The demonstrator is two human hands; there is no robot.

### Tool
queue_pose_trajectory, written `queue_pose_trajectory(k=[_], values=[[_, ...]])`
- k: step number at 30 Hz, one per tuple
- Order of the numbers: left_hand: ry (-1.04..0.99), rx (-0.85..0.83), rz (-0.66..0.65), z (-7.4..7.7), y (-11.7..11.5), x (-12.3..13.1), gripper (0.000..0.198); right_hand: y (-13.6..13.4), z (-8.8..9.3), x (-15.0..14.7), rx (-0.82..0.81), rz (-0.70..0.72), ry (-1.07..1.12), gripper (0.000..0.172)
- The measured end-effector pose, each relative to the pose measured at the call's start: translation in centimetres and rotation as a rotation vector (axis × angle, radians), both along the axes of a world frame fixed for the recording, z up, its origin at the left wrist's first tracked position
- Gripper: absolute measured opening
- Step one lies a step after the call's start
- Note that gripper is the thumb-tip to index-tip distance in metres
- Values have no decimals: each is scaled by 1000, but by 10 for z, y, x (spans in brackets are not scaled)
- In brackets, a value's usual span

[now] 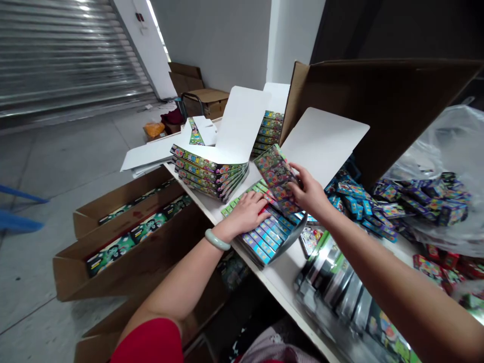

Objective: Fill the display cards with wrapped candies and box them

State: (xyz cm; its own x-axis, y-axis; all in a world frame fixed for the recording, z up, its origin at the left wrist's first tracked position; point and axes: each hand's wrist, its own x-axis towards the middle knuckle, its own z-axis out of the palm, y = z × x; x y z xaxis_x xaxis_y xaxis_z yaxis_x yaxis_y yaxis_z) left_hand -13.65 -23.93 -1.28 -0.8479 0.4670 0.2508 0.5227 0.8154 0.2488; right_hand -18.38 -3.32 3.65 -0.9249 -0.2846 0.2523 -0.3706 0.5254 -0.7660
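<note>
My left hand [246, 214], with a pale green bangle at the wrist, lies with fingers outstretched on rows of small colourful boxes [265, 241]. These boxes fill an open display carton [252, 257] on the table, its white lid [325, 143] raised behind. Something red shows near my left fingertips. My right hand [308, 190] is closed on the edge of a flat, colourful printed sheet [278, 177], held tilted above the right part of the boxes. What lies under the sheet is hidden.
Nested printed cartons [212, 174] stand to the left. A large cardboard box [378, 111] rises behind piles of blue packets [351, 194] and purple packets [434, 199]. Plastic-covered packs [348, 292] lie at the right. Open brown boxes [75, 272] sit below the table's left edge.
</note>
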Motion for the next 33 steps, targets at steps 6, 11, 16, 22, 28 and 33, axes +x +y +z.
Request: queue_pose_trajectory(k=[6,11,16,22,28,33], values=[[14,-14,3,-4,0,-1,30,-12,-1,-1,69,1,17,55],[44,49,21,-5,0,-1,26,-14,-9,3,341,98,54,55],[58,131,80,-6,-3,2,11,-23,-36,10,571,178,102,57],[86,266,127,-15,-4,-4,13,-37,-54,29,696,188,154,56],[185,509,231,-18,-11,-15,19,-32,-62,38,540,135,131,60],[221,734,292,8,-9,9,18,28,-35,102,8,186,7,37]])
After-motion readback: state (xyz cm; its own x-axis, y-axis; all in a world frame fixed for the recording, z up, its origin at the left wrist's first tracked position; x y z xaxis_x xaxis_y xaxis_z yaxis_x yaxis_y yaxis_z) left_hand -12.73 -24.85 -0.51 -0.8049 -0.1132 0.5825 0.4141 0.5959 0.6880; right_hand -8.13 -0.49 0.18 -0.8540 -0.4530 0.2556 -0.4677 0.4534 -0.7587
